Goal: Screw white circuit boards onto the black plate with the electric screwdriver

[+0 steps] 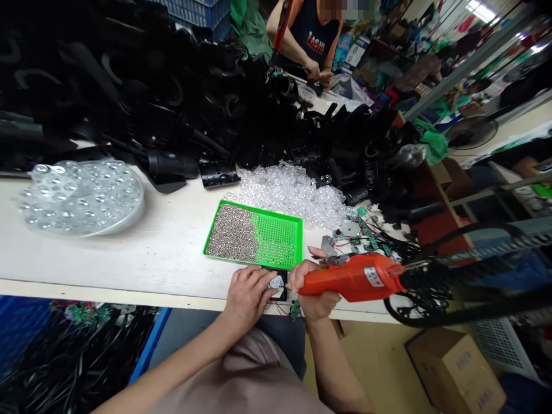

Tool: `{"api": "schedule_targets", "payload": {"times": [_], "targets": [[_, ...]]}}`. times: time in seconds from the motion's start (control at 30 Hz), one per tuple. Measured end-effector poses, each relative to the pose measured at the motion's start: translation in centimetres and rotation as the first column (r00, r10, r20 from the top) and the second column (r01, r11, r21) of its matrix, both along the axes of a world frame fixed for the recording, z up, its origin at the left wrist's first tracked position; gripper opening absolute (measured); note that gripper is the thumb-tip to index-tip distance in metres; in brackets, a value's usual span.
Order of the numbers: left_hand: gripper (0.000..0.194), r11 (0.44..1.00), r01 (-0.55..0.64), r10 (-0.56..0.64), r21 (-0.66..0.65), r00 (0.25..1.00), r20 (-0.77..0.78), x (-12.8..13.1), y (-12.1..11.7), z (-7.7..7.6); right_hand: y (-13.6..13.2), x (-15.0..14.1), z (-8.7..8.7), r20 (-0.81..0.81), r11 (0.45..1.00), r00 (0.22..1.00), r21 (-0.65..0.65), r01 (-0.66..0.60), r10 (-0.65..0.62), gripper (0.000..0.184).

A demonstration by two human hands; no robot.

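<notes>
My right hand is wrapped round an orange electric screwdriver, its tip pointing left at a small part. With closed fingers my left hand steadies a small round grey-white part at the table's front edge. That part lies on a black block, and thin red wires with a small green circuit board hang below it. Just beyond my hands is a green tray, its left half covered with small metal screws. Whether the screwdriver tip touches a screw cannot be made out.
Clear plastic lenses are piled behind the tray, and more fill a bowl at left. Black plastic housings heap along the back. Wired circuit boards lie right. A cable trails from the screwdriver. A co-worker sits opposite.
</notes>
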State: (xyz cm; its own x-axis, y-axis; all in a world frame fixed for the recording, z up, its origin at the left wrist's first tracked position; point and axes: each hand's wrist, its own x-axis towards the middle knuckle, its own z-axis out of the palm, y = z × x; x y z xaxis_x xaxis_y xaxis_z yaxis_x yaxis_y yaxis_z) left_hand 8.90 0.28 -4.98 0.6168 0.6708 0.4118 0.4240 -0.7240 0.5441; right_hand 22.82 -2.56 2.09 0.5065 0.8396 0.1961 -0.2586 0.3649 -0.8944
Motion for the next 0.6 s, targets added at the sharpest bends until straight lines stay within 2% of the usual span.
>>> {"api": "schedule_targets", "payload": {"times": [0.33, 0.43, 0.6], "targets": [[0.026, 1.0, -0.005, 0.005, -0.012, 1.0, -0.003, 0.1, 0.1, 0.1, 0.0, -0.3, -0.2, 0.022, 0.997, 1.0, -0.074, -0.012, 0.013, 0.072], [0.027, 1.0, 0.0, 0.001, -0.031, 1.0, 0.019, 0.0, 0.1, 0.0, 0.0, 0.0, 0.8, 0.033, 0.999, 0.999, -0.042, 0.015, -0.014, 0.069], [0.044, 0.999, 0.013, -0.009, -0.05, 0.997, 0.081, -0.2, -0.3, 0.7, -0.3, 0.4, 3.2, -0.003, 0.999, 1.0, 0.051, 0.0, 0.0, 0.064]]}}
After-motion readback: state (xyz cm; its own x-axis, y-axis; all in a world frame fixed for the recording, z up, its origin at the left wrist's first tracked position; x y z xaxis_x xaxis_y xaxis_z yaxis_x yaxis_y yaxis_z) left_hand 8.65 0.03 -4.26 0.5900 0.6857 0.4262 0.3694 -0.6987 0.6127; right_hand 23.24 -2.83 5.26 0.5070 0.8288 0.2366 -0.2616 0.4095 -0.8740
